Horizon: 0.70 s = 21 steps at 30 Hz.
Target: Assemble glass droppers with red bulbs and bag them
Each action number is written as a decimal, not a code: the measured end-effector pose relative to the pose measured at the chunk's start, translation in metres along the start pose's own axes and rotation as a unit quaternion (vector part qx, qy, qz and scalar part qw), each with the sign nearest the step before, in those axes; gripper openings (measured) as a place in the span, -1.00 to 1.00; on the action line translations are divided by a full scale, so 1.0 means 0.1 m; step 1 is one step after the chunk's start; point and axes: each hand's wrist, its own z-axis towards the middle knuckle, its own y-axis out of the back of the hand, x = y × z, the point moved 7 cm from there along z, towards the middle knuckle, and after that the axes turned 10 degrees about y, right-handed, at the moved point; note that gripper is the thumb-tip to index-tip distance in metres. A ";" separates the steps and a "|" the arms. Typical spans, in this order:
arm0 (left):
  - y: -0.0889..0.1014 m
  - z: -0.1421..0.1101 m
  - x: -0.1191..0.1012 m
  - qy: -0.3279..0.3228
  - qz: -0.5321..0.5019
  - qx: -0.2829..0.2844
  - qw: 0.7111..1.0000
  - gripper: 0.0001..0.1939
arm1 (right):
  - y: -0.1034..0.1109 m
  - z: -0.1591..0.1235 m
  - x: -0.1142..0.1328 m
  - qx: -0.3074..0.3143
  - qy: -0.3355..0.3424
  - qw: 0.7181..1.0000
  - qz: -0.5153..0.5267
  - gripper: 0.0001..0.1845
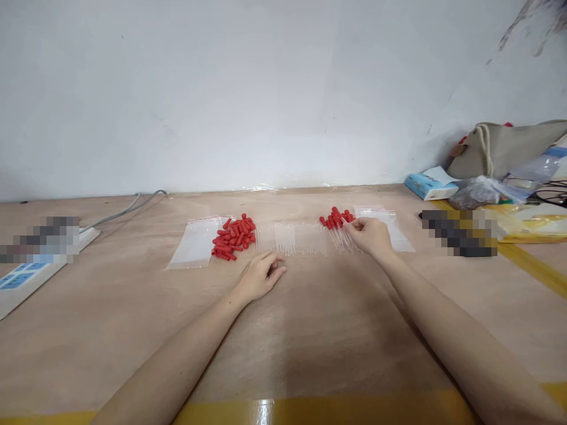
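Note:
My left hand point(262, 275) rests on the table with its fingers loosely curled, the thumb apart from them and nothing seen in between. Just beyond it lies a row of clear thin tubes point(292, 238), side by side. To their left is a heap of red rubber bulbs point(234, 237). My right hand point(371, 234) is at the right of the row, thumb and forefinger pinched on what looks like a red-capped dropper, partly hidden by the fingers. Under and beside it lie several assembled droppers point(337, 221), red bulbs pointing away from me.
Clear zip bags lie flat on the left point(191, 243) and right point(396, 229). A power strip point(46, 270) with a grey cable point(124, 213) is far left. On the right are a blue tissue pack point(429, 184), a blurred black object point(458, 233) and a beige bag point(509, 150). A wall closes the back.

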 end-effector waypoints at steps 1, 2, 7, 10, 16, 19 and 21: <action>0.00 0.01 0.00 0.001 0.002 0.002 1.000 -0.84 | 0.00 0.01 -0.09 -0.006 -0.028 1.000 -0.008 -0.74; -0.01 0.01 0.00 0.002 0.002 0.003 1.000 -0.86 | -0.01 0.01 -0.15 -0.011 -0.046 0.999 -0.018 -0.74; -0.01 0.02 0.01 0.007 0.000 0.009 1.000 -0.88 | -0.12 -0.01 -0.23 -0.024 -0.066 0.995 -0.069 -0.74; -0.01 0.02 0.01 0.010 0.002 0.012 1.000 -0.89 | -0.16 -0.01 -0.23 -0.020 -0.062 0.994 -0.087 -0.72; 0.00 0.03 0.01 0.009 0.000 0.011 1.000 -0.89 | -0.17 -0.02 -0.19 -0.019 -0.026 0.993 -0.112 -0.69; 0.00 0.03 0.02 0.010 0.002 0.008 1.000 -0.88 | -0.18 -0.06 -0.03 -0.036 0.026 0.994 -0.100 -0.69; -0.01 0.02 0.02 0.009 0.003 0.005 1.000 -0.88 | -0.25 -0.12 0.12 -0.019 0.063 0.994 -0.083 -0.68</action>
